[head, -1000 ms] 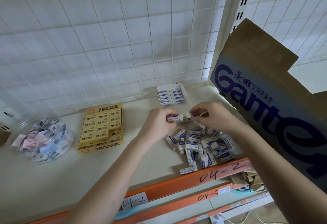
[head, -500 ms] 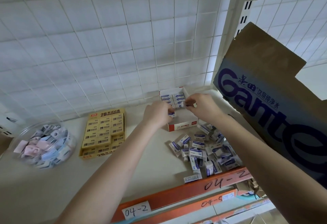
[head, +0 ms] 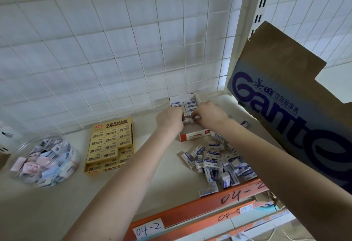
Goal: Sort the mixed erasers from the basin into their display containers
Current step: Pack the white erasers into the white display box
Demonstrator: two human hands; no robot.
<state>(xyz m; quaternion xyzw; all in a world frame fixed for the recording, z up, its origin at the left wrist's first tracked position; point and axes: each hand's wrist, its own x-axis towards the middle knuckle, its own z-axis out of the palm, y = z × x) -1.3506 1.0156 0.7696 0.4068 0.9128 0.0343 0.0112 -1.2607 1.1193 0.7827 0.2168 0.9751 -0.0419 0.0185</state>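
nearest is the shelf's orange front rail (head: 190, 214), with a handwritten label (head: 149, 229) reading "04-2" stuck to it. just behind the rail, on the right part of the shelf (head: 156, 174), lies a loose pile of blue-and-white erasers (head: 215, 161), jumbled at all angles under the right forearm. one of them lies apart at the shelf's front edge. far to the left stands a clear round basin (head: 74, 157) holding pastel erasers. between the basin and the pile sits a yellow display box (head: 114, 125) packed with yellow 2b erasers in rows.

both arms reach forward past the pile to a white display box with a red front (head: 196, 137), which stands behind it. blue-and-white erasers already fill the box's far end in neat rows. the left hand (head: 169, 119) and right hand (head: 211, 114) meet over the box's middle, fingers curled and clamped on a few white erasers (head: 190, 120) held low inside it.

a brown and blue cardboard carton (head: 285, 107) leans in from the right, and a white wire grid (head: 114, 50) backs the shelf.
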